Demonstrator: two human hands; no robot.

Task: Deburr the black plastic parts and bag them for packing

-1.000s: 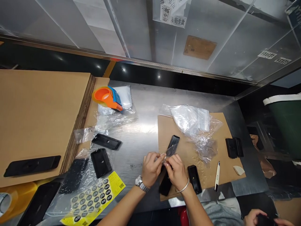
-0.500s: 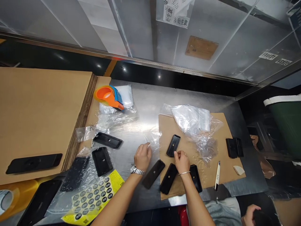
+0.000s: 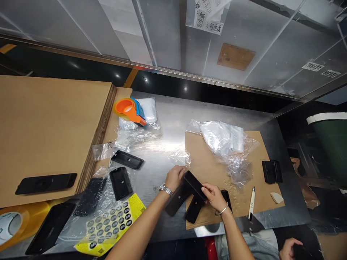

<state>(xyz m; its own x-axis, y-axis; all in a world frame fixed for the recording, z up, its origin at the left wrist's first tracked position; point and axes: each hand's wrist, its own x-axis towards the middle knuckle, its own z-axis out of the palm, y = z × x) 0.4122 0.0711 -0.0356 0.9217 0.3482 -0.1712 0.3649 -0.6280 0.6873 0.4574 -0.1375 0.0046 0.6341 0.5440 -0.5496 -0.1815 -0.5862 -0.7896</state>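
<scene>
While the right hand (image 3: 215,196) grips one end of a black piece (image 3: 194,186) between thumb and bent fingers, the left hand (image 3: 175,178) has its fingers drawn nearly together at the near edge of a clear bag (image 3: 179,156); whether they pinch it cannot be told. The held piece slants over two dark parts, one on the metal (image 3: 176,202), one on the cardboard sheet (image 3: 257,202). A light grip along its sides would probably spare the finish, and raising it well clear of those parts should avoid scuffs. The thin bag seems likely to cling or crease, so one corner, taken softly, would probably serve best.

Nearest on the steel table (image 3: 168,108), a yellow sticker sheet (image 3: 137,204) lies to the left, with dark shells (image 3: 120,183) just beyond it. On the right a white-handled cutter (image 3: 252,202) rests on the cardboard, and a neighbour's hand (image 3: 289,249) shows beyond the table's near edge. Further back sit a crumpled heap of plastic bags (image 3: 217,137) and, to the left, an orange and blue tape dispenser (image 3: 130,110) near stacked cardboard (image 3: 54,126). Past the table, a green bin (image 3: 332,144) stands at right, and a translucent panel (image 3: 162,32) spans the far side.
</scene>
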